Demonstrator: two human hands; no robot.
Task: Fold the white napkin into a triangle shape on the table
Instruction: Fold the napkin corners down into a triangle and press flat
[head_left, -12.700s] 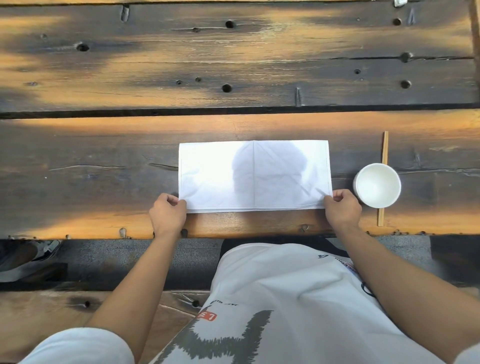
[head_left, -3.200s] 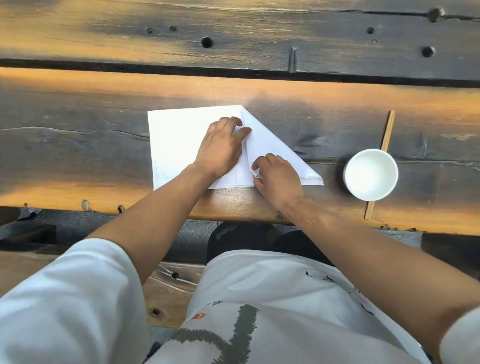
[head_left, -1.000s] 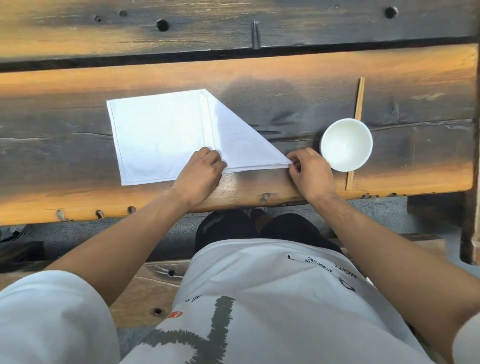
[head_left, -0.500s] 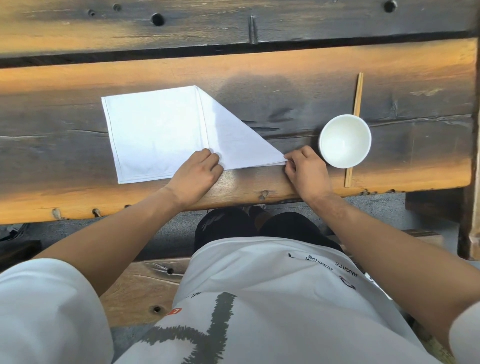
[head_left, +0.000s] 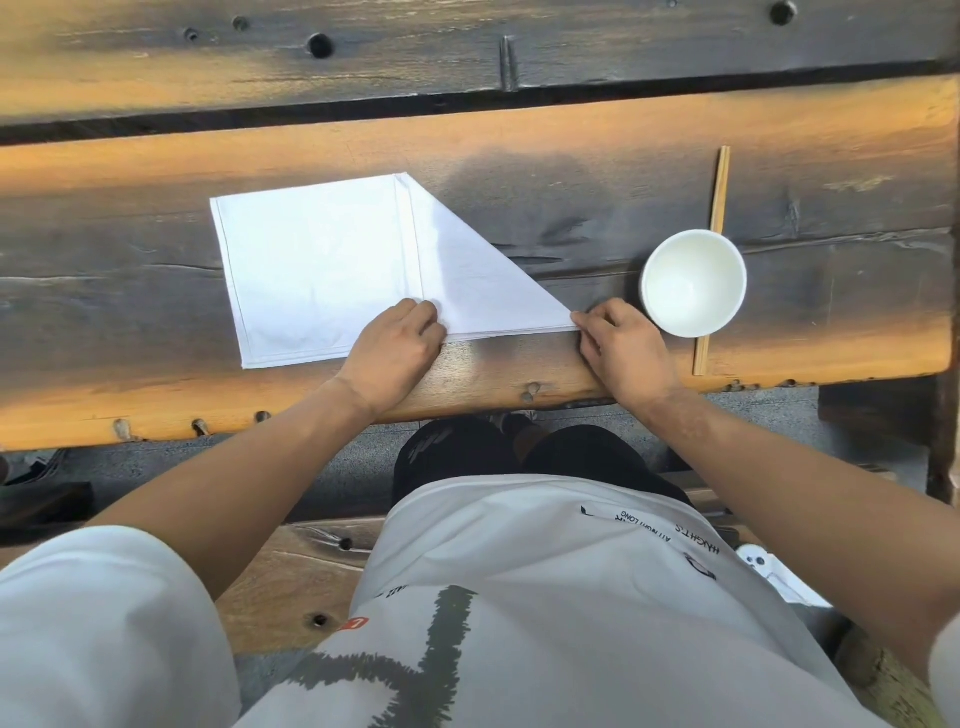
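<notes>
The white napkin (head_left: 332, 265) lies flat on the wooden table (head_left: 519, 150). Its right part is folded down into a slanted flap that ends in a point at the lower right. My left hand (head_left: 397, 348) rests curled on the napkin's near edge, at the foot of the vertical hem. My right hand (head_left: 621, 348) pinches the pointed right corner of the napkin between thumb and fingers. Both hands sit close to the table's near edge.
A white bowl (head_left: 693, 283) stands right beside my right hand. A wooden chopstick (head_left: 714, 249) lies under and behind the bowl, running front to back. A dark gap (head_left: 467, 104) separates the table's planks. My knees and a wooden bench lie below the table edge.
Over the earlier frames the napkin's right side was folded down into a slanted flap. In the last second both hands have stayed at the near edge and right corner.
</notes>
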